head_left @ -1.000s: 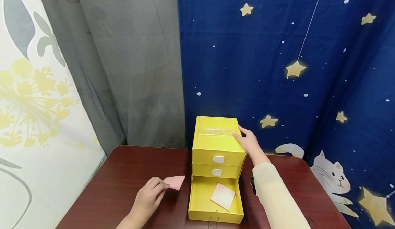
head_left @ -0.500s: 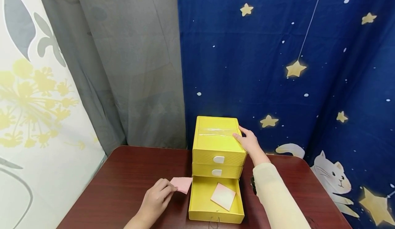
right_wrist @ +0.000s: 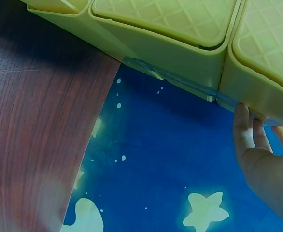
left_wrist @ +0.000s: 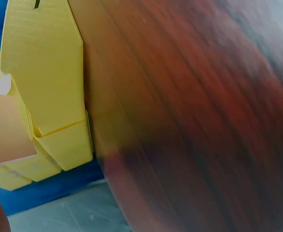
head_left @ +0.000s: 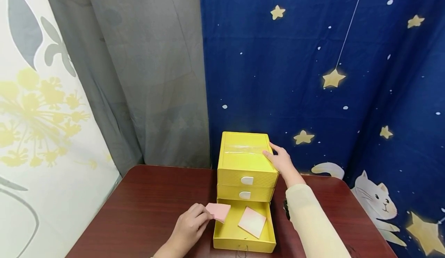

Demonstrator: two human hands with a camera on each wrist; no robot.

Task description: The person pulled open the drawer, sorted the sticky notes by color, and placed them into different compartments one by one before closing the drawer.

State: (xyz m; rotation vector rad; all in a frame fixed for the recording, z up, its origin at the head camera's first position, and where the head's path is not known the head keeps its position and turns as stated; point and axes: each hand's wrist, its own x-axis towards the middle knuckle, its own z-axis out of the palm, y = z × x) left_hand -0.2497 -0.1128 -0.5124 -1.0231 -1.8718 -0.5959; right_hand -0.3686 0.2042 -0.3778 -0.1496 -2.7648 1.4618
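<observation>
My left hand (head_left: pixel 189 227) pinches a pink pad of paper, like sticky notes (head_left: pixel 219 210), between thumb and fingers. The pad hangs over the left edge of the pulled-out bottom drawer (head_left: pixel 224 233) of a yellow drawer unit (head_left: pixel 245 162). In that drawer lies a pale square pad with pinkish edges (head_left: pixel 252 222). On the unit's right upper edge rests my right hand (head_left: pixel 283 165), its thumb on the top and fingers against the side. The left wrist view catches the pink pad (left_wrist: pixel 8 130) with only a part of the hand; the right wrist view shows my fingers touching the yellow side.
Two upper drawers with white tabs, such as the top tab (head_left: pixel 247 180), are closed. Clear tape (head_left: pixel 243 149) crosses the unit's top. It stands on a dark red-brown table (head_left: pixel 156 188), before a grey curtain (head_left: pixel 160 95) and a blue starry curtain (head_left: pixel 295 76).
My left hand has carried the pink pad rightward and slightly down, from over the table to above the drawer's left edge. My right hand stays on the unit.
</observation>
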